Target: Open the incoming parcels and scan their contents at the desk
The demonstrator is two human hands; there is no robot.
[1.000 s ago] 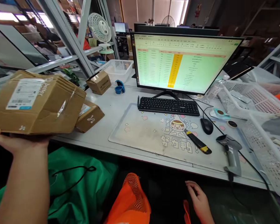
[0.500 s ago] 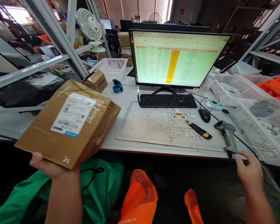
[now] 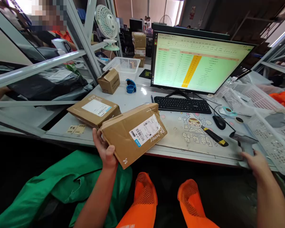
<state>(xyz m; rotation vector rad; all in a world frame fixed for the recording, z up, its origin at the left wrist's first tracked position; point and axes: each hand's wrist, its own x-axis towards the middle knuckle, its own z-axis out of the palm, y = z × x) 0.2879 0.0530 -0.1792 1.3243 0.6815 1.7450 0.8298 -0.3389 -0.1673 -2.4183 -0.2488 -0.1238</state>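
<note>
My left hand (image 3: 106,150) is closed on the lower left corner of a cardboard box (image 3: 120,139), thumb in front. The box is tilted over the desk's front edge, its white shipping label (image 3: 144,129) with a barcode facing me. Just left of it, a second cardboard box (image 3: 95,110) with a label on top lies on the desk. At the right front edge, my right hand (image 3: 256,161) has its fingers around the handle of a grey barcode scanner (image 3: 245,142). The hand and handle are slightly blurred.
Behind stand a monitor (image 3: 199,63) and keyboard (image 3: 182,104). A mouse (image 3: 219,122) and a yellow-black utility knife (image 3: 215,136) lie left of the scanner. White baskets (image 3: 270,139) line the right; a small open carton (image 3: 108,81) stands back left. Metal shelf posts (image 3: 85,47) rise at left.
The box in my left hand has come right, its label turned towards me; a second box now shows on the desk. My right hand has closed around the scanner's handle. The view has swung left.
</note>
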